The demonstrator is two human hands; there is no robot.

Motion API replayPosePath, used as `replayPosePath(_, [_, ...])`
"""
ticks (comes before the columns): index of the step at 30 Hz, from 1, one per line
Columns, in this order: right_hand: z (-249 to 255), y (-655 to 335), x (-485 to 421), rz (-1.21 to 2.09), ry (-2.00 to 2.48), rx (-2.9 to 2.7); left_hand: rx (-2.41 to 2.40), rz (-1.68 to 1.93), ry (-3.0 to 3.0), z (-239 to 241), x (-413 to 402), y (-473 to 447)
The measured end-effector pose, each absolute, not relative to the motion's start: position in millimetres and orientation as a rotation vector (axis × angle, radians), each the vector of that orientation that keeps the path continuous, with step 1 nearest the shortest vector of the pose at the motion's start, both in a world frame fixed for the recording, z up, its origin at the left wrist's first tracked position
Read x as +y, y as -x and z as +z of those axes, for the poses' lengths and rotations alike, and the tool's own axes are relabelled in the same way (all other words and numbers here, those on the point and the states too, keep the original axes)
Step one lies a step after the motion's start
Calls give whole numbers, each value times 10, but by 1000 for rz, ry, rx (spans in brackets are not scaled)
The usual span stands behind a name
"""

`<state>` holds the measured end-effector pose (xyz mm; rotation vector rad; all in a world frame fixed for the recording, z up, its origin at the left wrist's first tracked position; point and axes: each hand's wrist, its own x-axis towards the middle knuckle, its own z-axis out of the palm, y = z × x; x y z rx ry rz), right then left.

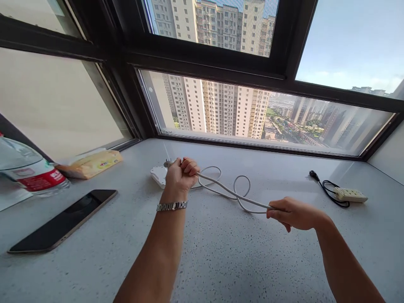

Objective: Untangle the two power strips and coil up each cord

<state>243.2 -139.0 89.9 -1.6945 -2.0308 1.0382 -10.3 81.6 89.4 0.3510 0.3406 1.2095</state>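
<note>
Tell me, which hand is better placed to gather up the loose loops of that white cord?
Probably the right hand: it pinches the white cord just past the loops, while the left hand is fisted around the plug end.

Smooth white plastic cable (235, 194), speckled matt stone sill (221, 252), glossy phone (65, 221)

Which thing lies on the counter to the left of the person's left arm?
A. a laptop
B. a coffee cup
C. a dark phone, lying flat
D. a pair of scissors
C: a dark phone lies flat on the counter, left of the arm of the left hand, which grips a white cable together with the right hand.
</note>
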Motion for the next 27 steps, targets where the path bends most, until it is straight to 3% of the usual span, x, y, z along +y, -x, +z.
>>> replayPosePath(7, [978,-2843,-1506,841,1939,-1716,370,1426,-322,969,810,185])
replayPosePath(14, [915,-2655,-1446,1258,1408,-1710,388,1531,-576,1214,565,118])
replayPosePath(19, [779,-2564,-1162,984,1453,-1080,381,1587,-1003,1287,332,-74])
replayPosePath(23, [731,-2606,-1024,921,1233,-624,423,1267,-1316,1108,68,-445])
replayPosePath(27, [735,-2446,-1041,822,1034,-575,365,783,-1606,765,-285,-946])
